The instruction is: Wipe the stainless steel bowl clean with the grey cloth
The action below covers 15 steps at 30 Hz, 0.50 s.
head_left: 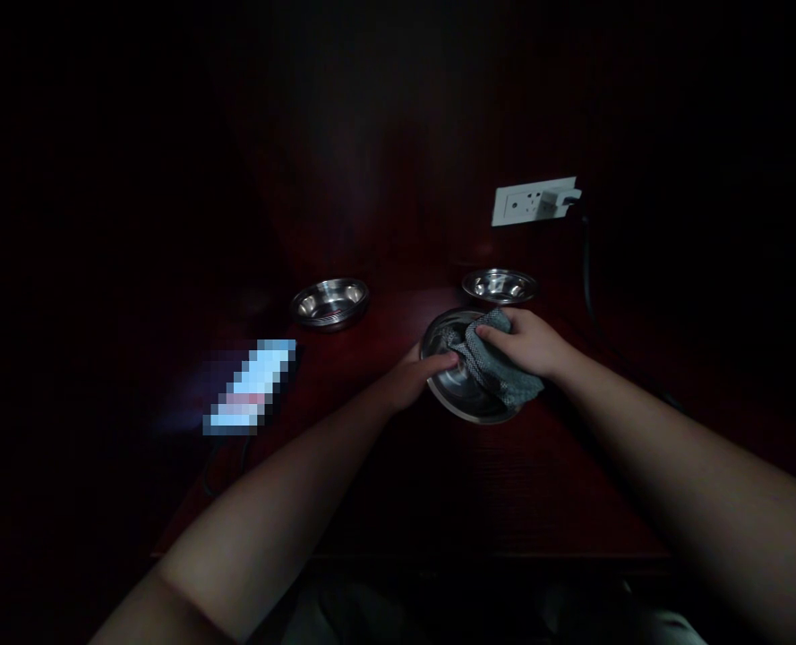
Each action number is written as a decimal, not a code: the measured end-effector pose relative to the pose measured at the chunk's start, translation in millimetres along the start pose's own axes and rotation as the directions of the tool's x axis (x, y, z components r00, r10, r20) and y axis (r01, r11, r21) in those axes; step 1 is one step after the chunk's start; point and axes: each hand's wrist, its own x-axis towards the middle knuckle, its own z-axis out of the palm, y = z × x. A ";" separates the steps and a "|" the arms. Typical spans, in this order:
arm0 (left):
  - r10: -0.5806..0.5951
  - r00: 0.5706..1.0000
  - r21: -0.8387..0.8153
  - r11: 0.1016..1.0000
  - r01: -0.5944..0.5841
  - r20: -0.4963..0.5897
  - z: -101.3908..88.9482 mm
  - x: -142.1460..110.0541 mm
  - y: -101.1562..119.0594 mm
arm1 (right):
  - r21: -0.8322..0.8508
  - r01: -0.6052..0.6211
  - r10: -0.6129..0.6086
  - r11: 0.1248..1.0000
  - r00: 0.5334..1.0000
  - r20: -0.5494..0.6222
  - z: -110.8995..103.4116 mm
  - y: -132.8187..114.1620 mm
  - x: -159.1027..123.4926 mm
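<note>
A steel bowl (463, 396) is tilted toward me on the dark red table (438, 484). My left hand (419, 374) grips its left rim, thumb over the edge. My right hand (528, 340) is closed on a grey cloth (498, 367) and presses it into the bowl from the right. The cloth hangs over the bowl's right edge.
Two more steel bowls stand behind, one at the left (329, 303) and one at the right (500, 286). A lit phone screen (253, 387) lies at the left. A white wall socket (534, 201) with a plug and a black cable (589, 278) is at the back right. The surroundings are very dark.
</note>
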 end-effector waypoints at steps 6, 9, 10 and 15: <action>0.018 1.000 0.013 1.000 -0.018 0.000 0.5 -0.4 0.4 | -0.009 -0.009 0.009 1.000 1.000 0.001 -0.8 -2.5 -1.3; 0.015 1.000 0.012 1.000 -0.015 -0.008 0.5 -0.4 -0.2 | 0.018 -0.025 0.025 1.000 1.000 0.019 -0.6 -2.4 -1.4; 0.017 1.000 0.010 1.000 -0.017 -0.004 0.6 -0.4 -0.2 | 0.028 -0.026 0.026 0.999 0.999 0.025 -0.5 -1.9 -1.2; 0.031 0.999 0.003 1.000 -0.031 0.017 2.5 -0.9 1.3 | 0.020 -0.019 0.018 1.000 1.000 0.018 0.3 0.3 0.0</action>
